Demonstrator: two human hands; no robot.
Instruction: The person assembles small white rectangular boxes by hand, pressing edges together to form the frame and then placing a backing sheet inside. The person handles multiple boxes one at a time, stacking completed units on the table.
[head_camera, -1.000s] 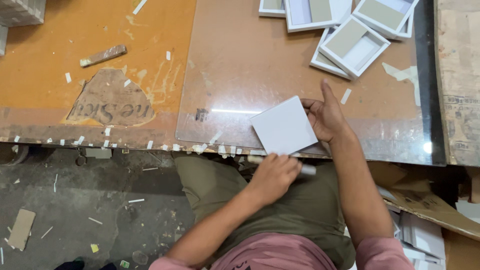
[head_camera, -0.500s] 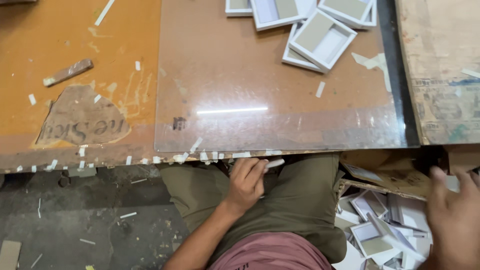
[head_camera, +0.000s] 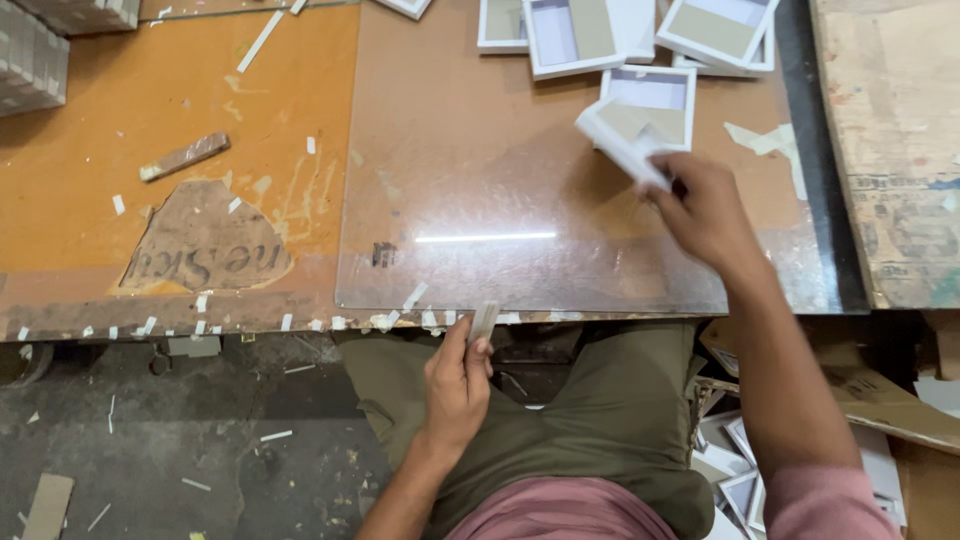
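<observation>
Small box-making workshop: worn orange desk (head_camera: 120, 250) dotted with paper scraps, clear sheet (head_camera: 520, 210) on top, shallow white box trays (head_camera: 640, 60) stacked, cardboard offcuts (head_camera: 45, 505) on dusty floor (head_camera: 200, 440).

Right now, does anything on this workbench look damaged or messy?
Yes. The orange tabletop has a torn patch where its surface has peeled away, and small white paper scraps litter its front edge and the floor below.

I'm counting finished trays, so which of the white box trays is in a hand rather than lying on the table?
The tilted white tray gripped by the right hand, in front of the flat-lying tray; the others rest flat near the table's far edge.
</observation>
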